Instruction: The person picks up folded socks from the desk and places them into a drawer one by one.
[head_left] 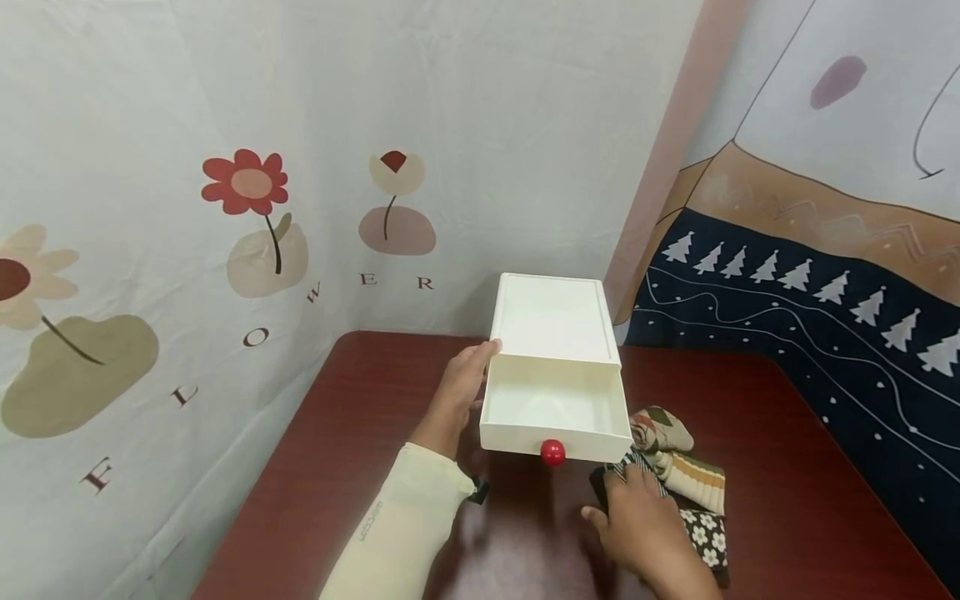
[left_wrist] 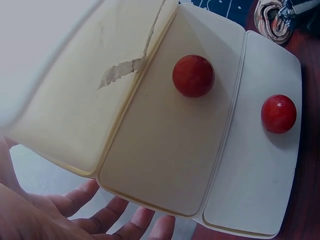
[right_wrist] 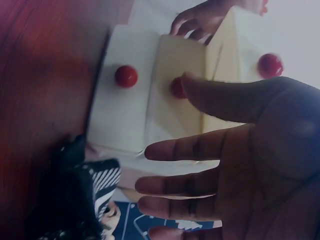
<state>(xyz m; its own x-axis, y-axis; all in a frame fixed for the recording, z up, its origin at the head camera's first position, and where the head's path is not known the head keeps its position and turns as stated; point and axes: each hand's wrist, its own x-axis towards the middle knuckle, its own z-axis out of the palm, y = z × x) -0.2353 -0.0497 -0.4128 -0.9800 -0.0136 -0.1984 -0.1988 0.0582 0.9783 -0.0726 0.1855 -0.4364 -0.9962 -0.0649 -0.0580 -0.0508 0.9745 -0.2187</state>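
Drawer unit, white, on table: steadied at its side by left hand, fingers straight. Top drawer already pulled out, nothing seen inside. Folded socks just beyond right hand, open, fingers touching them; not yet stowed.

One white drawer unit stands at the far edge of the desk, with one drawer pulled open. Three red knobs show on its fronts. Three folded patterned cloths lie near the right edge. Two hands are present.
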